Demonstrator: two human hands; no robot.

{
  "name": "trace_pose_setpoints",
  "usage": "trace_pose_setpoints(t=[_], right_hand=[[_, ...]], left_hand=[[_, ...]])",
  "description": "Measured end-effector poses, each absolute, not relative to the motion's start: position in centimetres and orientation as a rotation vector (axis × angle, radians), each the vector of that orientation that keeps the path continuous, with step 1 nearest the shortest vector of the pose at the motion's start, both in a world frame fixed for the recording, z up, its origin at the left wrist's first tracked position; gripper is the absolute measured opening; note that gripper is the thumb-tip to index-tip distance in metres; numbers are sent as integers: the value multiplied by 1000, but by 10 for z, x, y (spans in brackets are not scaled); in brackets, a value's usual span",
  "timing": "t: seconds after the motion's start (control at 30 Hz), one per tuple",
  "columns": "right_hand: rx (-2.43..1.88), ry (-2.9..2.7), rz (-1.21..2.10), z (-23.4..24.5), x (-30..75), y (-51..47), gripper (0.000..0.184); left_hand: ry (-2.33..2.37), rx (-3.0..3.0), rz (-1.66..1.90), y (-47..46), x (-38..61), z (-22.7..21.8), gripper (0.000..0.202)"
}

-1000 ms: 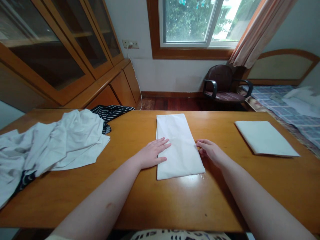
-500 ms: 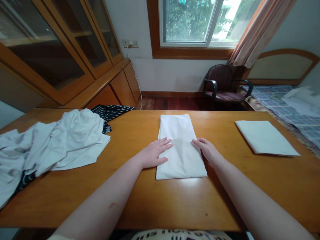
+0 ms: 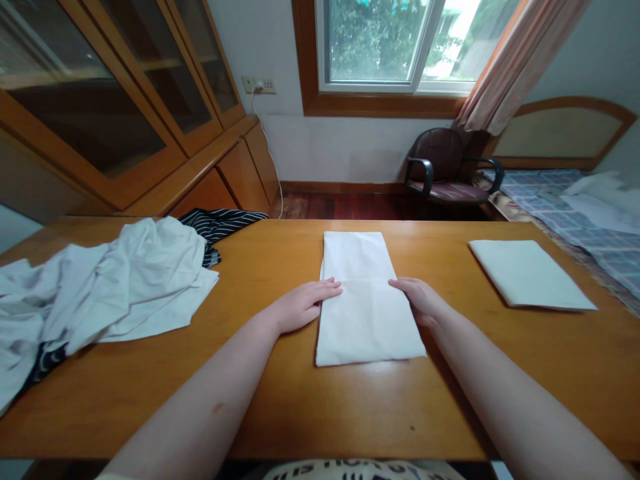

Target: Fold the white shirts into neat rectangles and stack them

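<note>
A white cloth (image 3: 363, 320), folded into a long rectangle, lies lengthwise in front of me with a crease across its middle. At its left edge is my left hand (image 3: 303, 305), the fingers together on top and the thumb out of sight; it grips that edge. Opposite it, my right hand (image 3: 417, 298) pinches the right edge, with its lower fingers partly hidden beside the cloth. Farther right lies another folded white cloth (image 3: 533, 275), flat and apart from my hands.
The wooden table (image 3: 280, 413) carries a crumpled heap of white fabric (image 3: 145, 280) on the left, with black striped cloth (image 3: 223, 225) behind it. Beyond stand a glass-doored cabinet (image 3: 200, 150), an armchair (image 3: 443, 163) and a bed (image 3: 555, 200) on the right.
My left hand has drawn from lying flat on the cloth to its left edge. The cloth has shifted slightly right and towards me, and its wrinkles look smoother. My right hand has moved slightly right.
</note>
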State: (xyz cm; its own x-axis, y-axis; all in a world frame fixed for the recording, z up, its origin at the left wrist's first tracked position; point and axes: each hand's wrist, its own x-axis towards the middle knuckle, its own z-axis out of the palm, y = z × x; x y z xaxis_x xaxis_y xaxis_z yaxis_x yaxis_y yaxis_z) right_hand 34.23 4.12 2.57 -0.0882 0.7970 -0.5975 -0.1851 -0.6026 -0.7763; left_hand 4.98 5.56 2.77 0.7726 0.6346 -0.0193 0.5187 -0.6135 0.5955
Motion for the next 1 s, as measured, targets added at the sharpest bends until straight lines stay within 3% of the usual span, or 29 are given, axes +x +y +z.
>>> trace_pose_setpoints(t=[0.1, 0.27, 0.4, 0.53, 0.63, 0.73, 0.83, 1.0], right_hand=[[-1477, -658, 1847, 25, 344, 42, 13], [-1507, -616, 2006, 33, 345, 42, 24], [-1502, -563, 2054, 42, 344, 40, 29], [-1510, -597, 2001, 34, 343, 41, 29], [-1511, -840, 1739, 21, 352, 45, 27], [-1662, -1300, 1255, 14, 368, 51, 22], [-1623, -1872, 825, 16, 382, 54, 37], [-1363, -2282, 685, 15, 390, 53, 51]], left_hand=[[889, 2399, 254, 55, 52, 26, 69], [954, 2508, 260, 52, 54, 27, 58], [942, 2549, 247, 51, 57, 26, 70], [997, 2543, 317, 52, 60, 21, 48], [1013, 2485, 341, 53, 61, 18, 42], [1038, 2424, 357, 54, 61, 16, 41], [1038, 2353, 393, 55, 61, 16, 40], [1008, 2192, 519, 57, 60, 13, 38]])
